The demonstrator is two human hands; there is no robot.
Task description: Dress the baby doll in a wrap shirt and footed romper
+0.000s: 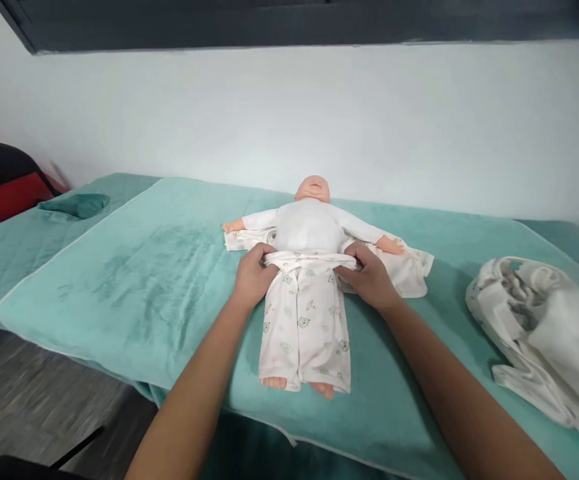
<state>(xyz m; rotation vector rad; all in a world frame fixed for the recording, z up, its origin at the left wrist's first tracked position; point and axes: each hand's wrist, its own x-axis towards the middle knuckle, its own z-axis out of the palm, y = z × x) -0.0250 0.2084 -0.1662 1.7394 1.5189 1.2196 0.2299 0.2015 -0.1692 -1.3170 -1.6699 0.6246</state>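
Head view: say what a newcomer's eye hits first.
The baby doll draws the eye first, lying on its back on the green cover, mid-picture. The left hand and right hand grip its patterned trousers at the waist. A crumpled white cloth bundle lies at the right edge.

Your bare left forearm (199,393) extends toward 1 o'clock; your bare right forearm (449,387) extends between 10 and 11 o'clock. Your left hand (253,275) and right hand (368,275) are level and apart, fingers (263,249) curled in a pinch. The left thumb (270,271) points toward 3 o'clock, the right thumb (345,273) toward 9.
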